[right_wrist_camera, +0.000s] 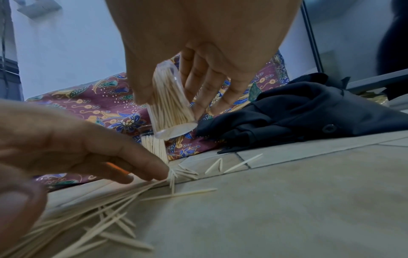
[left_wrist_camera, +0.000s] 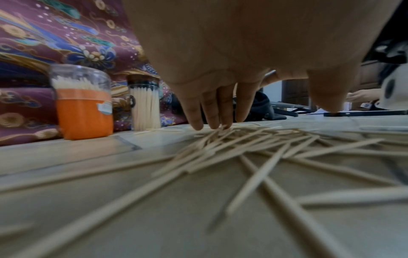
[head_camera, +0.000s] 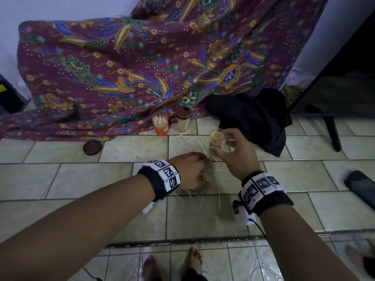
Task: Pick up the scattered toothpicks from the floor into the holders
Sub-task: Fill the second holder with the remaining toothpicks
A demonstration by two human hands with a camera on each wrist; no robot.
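Observation:
Several loose toothpicks point(head_camera: 203, 192) lie scattered on the tiled floor point(head_camera: 81, 179). My left hand point(head_camera: 192, 169) is down on the pile, its straight fingers point(left_wrist_camera: 212, 113) touching the toothpicks point(left_wrist_camera: 243, 144) with the thumb apart. Just beyond it my right hand point(head_camera: 233, 153) holds a clear holder point(head_camera: 216, 139), part full of toothpicks, tilted above the floor. In the right wrist view the holder point(right_wrist_camera: 170, 104) sits between thumb and fingers, and the left hand point(right_wrist_camera: 88, 153) reaches over the toothpicks point(right_wrist_camera: 123, 197). A lone toothpick shows by the right fingers.
An orange-banded holder point(head_camera: 160, 123) and a brown-lidded holder point(head_camera: 183, 119), both full, stand by the batik cloth point(head_camera: 121, 67). A brown lid point(head_camera: 92, 148) lies on the floor at left. Black fabric point(head_camera: 253, 118) is bunched at right, a phone point(head_camera: 361, 187) farther right. Bare feet point(head_camera: 194, 260) are below.

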